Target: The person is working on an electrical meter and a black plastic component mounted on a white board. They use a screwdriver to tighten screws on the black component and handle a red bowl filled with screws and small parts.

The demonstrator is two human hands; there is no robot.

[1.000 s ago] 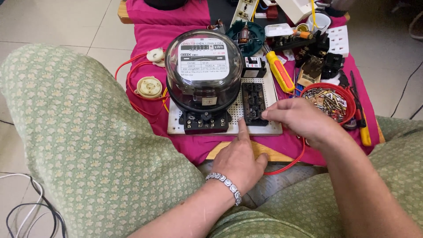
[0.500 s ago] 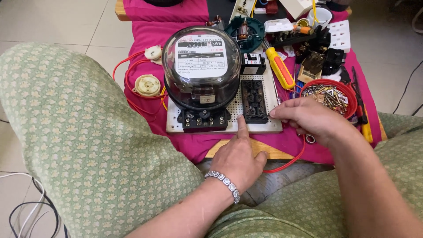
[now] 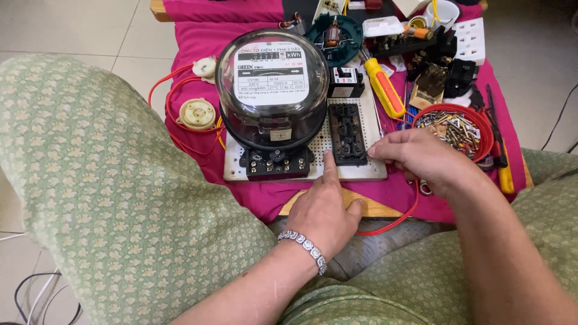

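- The white perforated board (image 3: 373, 171) is laid flat on the magenta cloth (image 3: 198, 36) that covers the low table (image 3: 373, 209), at its near edge, so that everything mounted on it is within reach of both hands.
- The left hand (image 3: 325, 210) is rested on the table's near edge, its fingers curled and only the forefinger stretched out; the fingertip is pressed on the board just left of the black terminal block (image 3: 347, 133), seemingly to steady the board. Nothing is held in it.
- The right hand (image 3: 421, 159) is brought in from the right with its fingers pinched narrowly at the block's near right corner; whether a small part is held between them cannot be told.
- The round electricity meter (image 3: 272, 90), under its clear dome, is fixed on the left part of the board, just beside the block.
- A red bowl of small metal parts (image 3: 457, 123) is kept just beyond the right hand, close for picking.
- A yellow-handled screwdriver (image 3: 384, 87) is laid farther off, to the block's right.
- Red wire (image 3: 165, 96) is looped past two cream round fittings (image 3: 197, 112) on the left.
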